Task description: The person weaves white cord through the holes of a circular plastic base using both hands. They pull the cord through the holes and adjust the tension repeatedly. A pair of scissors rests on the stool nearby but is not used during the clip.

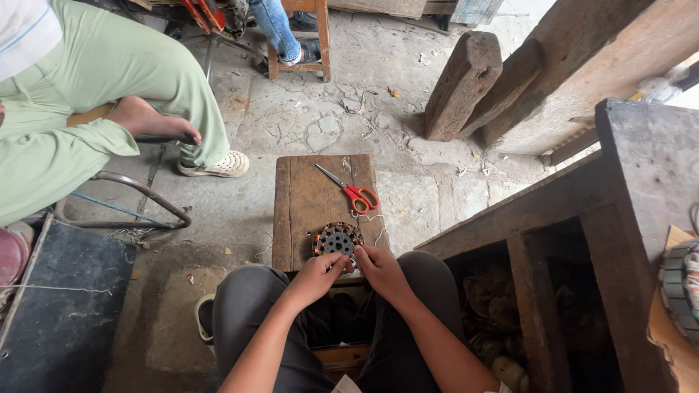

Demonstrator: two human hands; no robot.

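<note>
Both hands closed in a pinch on the near edge of a round wound stator (338,239): left hand (317,275) at its lower left rim, right hand (378,268) at its lower right, fingertips touching the copper-coloured windings. Resting flat on the near end of a small worn wooden stool (300,200), just ahead of the knees. Dark perforated core in the middle, orange coils around it.

Farther along the same stool top, red-handled scissors (352,191), blades pointing away and left, apart from the stator. Thin loose wire (377,224) trailing between scissors and right hand.

To the right, close by the right forearm, a dark wooden bench (553,211) with open compartments beneath. Beyond, rough timber blocks (461,84) leaning on cracked concrete floor (320,120). To the left, another person in pale green trousers (109,65), bare foot (149,120) crossed over, seated well apart. Nothing between hands and stator.
</note>
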